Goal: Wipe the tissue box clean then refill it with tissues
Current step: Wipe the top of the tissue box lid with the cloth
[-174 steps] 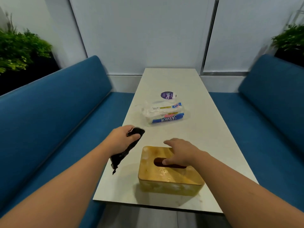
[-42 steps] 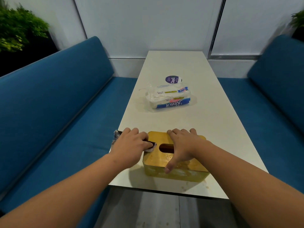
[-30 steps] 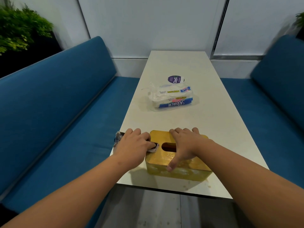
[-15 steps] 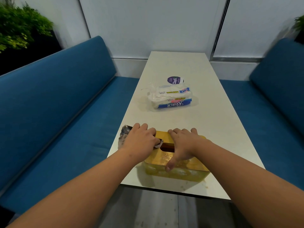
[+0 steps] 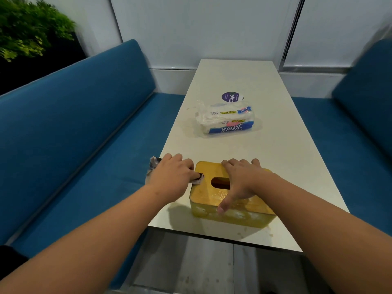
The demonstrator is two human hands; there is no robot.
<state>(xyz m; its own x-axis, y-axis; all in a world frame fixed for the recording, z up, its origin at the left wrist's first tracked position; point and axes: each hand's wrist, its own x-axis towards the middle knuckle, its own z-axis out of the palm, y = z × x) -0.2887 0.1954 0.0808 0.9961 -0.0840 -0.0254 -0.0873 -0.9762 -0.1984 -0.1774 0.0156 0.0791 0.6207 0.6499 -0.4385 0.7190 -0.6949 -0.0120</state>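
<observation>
- Most of the cloth (image 5: 153,164) is hidden under the left hand (image 5: 171,177); only a crumpled pale-and-dark corner shows past the knuckles on the left and a small scrap shows at the thumb side, against the box lid.
- The fingertips of the left hand curl down out of sight, so how tightly they clasp the cloth cannot be read; the hand is plainly wrapped over it and holds it at the left end of the tissue box (image 5: 230,200).
- The tissue box sits at the near end of the table (image 5: 275,149), close to the front edge. It is a rounded-corner rectangular box, yellow, with a smooth glossy lid and an oval slot that is partly covered by the right hand (image 5: 241,180).
- Pale smears or droplets mark the box's near side wall and the lid just before the slot; what they are cannot be told.
- The right hand lies flat on the lid, fingers spread and fairly straight, reaching to the far edge, with the thumb pointing back down over the near edge.
- Farther up the table lies a soft, clear plastic pack of tissues (image 5: 226,122) with blue and pink printing, its left end crinkled and loose.
- Just behind it is a round purple sticker (image 5: 231,96), partly blocked by the pack.
- Blue upholstered benches (image 5: 74,128) flank the table, both cut off by the frame edges.
</observation>
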